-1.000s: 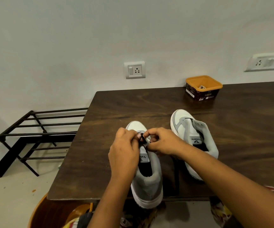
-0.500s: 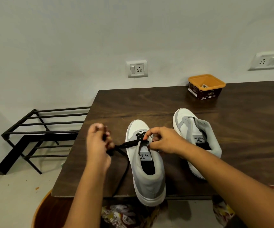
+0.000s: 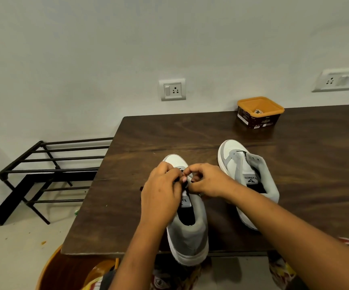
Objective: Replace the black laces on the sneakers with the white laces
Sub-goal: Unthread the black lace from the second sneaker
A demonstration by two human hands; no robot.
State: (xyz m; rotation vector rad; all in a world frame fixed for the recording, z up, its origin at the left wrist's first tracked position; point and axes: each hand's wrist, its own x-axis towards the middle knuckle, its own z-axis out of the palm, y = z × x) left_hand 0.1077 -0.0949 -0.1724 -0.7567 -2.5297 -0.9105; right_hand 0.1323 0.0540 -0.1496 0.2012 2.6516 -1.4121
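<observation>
Two white and grey sneakers stand on the dark wooden table (image 3: 190,132), toes pointing away from me. The left sneaker (image 3: 190,231) sits at the near edge, its heel hanging over. My left hand (image 3: 162,191) and my right hand (image 3: 207,181) meet above its eyelets, fingers curled and pinching the black lace (image 3: 187,185), which is mostly hidden under them. A short black end (image 3: 141,188) shows left of my left hand. The right sneaker (image 3: 244,170) stands apart with its tongue up and only a bit of black lace near the toe. No white laces are in view.
An orange tub (image 3: 259,111) with a small object inside stands at the table's back edge by the wall. A black metal rack (image 3: 50,170) stands on the floor to the left. A round orange-rimmed stool (image 3: 50,271) is below the table's near left corner.
Half a second ago my left hand was out to the left, pulling a stretch of black lace sideways. It has come back in to the eyelets beside my right hand.
</observation>
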